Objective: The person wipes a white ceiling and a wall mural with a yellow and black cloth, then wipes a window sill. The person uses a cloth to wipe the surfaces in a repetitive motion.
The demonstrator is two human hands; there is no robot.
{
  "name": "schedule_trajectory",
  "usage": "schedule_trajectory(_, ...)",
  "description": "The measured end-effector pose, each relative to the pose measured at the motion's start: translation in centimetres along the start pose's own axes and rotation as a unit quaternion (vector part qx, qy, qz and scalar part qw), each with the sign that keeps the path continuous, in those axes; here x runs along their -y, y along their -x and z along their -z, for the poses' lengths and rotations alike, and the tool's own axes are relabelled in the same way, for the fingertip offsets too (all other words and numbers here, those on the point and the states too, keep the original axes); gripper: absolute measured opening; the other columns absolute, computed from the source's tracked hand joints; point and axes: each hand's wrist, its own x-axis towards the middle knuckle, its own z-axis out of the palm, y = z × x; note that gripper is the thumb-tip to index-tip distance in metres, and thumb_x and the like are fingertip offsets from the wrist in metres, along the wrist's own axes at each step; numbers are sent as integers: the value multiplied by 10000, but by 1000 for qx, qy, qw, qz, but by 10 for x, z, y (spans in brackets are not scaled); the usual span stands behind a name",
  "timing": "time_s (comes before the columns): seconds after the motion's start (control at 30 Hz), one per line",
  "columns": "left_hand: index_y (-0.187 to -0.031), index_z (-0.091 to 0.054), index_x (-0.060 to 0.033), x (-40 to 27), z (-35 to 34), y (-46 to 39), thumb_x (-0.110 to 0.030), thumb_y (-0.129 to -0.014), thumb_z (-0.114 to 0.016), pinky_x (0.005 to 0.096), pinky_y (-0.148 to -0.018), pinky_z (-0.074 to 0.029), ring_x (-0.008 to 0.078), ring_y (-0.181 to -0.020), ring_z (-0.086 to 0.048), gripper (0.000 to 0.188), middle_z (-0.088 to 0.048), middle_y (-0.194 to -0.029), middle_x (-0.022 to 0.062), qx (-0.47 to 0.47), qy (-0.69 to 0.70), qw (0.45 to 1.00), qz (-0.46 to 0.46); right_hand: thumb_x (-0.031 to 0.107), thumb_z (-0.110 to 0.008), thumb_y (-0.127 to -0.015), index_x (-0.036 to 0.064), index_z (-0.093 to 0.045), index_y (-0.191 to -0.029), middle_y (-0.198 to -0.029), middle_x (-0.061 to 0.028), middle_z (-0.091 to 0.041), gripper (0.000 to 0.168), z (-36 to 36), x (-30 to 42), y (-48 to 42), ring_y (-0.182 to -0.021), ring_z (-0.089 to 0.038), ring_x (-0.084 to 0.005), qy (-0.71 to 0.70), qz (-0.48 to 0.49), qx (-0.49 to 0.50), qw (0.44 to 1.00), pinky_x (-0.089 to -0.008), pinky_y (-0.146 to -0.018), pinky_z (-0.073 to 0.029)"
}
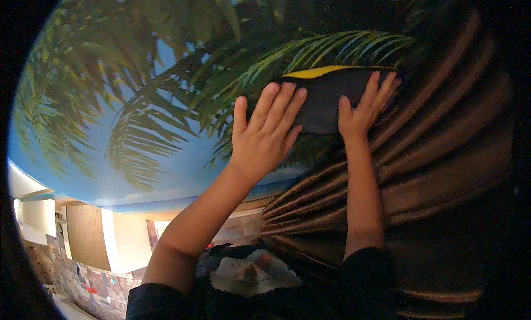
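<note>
A dark grey-black flat piece (321,106) with a yellow strip (315,72) along its top edge lies against a printed picture of palm fronds and blue sky (166,162). My left hand (267,125) is spread flat at the left side of the dark piece, fingers pointing up. At its right side is my right hand (365,106), thumb held away from the fingers. Both palms face away from me and appear to rest on the surface. Whether any fingertip pinches an edge is hidden.
Brown pleated curtain fabric (439,162) hangs at the right, close to my right forearm. Low on the left, a brightly lit room shows a wooden door panel (87,235) and a patchwork-patterned floor (87,278). The right rim is dark.
</note>
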Motion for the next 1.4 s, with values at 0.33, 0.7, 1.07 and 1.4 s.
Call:
schedule_trajectory(0.33, -1436, -506, -321, -10, -49, 91, -350, -886, -649, 476, -1121, -206, 143, -1447, -306, 569, -429, -1505, -82, 37, -18, 999, -10, 614, -467, -934, 62, -169, -1554, -1587, -322, -35, 882, -24, 1, 115, -1442, -27, -561, -24, -55, 25, 998, -668, -1135, -82)
schedule_trajectory(0.7, -1435, -495, -257, -16, -69, 192, -220, -888, -580, 504, -1013, -346, 153, -1377, -372, 554, -467, -1446, -49, 219, -17, 972, -83, 717, -238, -944, 25, 77, -1555, -1594, -283, 143, 976, -46, 24, 246, -1476, 112, -456, -10, -168, 88, 982, -575, -1169, 64)
schedule_trajectory(1.07, -1415, -516, -228, -13, -66, 268, -224, -919, -561, 495, -1142, -276, 143, -1390, -382, 498, -462, -1472, -56, 320, 2, 948, -5, 508, -443, -986, -5, 226, -1499, -1560, -296, 241, 987, -61, 135, 353, -1465, 171, -449, -178, -523, 219, 805, -573, -1175, 45)
schedule_trajectory(1.4, -1430, -475, -57, 55, 10, 357, -351, -842, -659, 533, -1200, -165, 291, -1490, -210, 683, -310, -1567, 126, 419, -93, 894, 130, 613, -464, -961, 88, 178, -1545, -1572, -213, 289, 1015, -57, 295, 402, -1464, 200, -438, -185, -409, 442, 777, -620, -1157, -46)
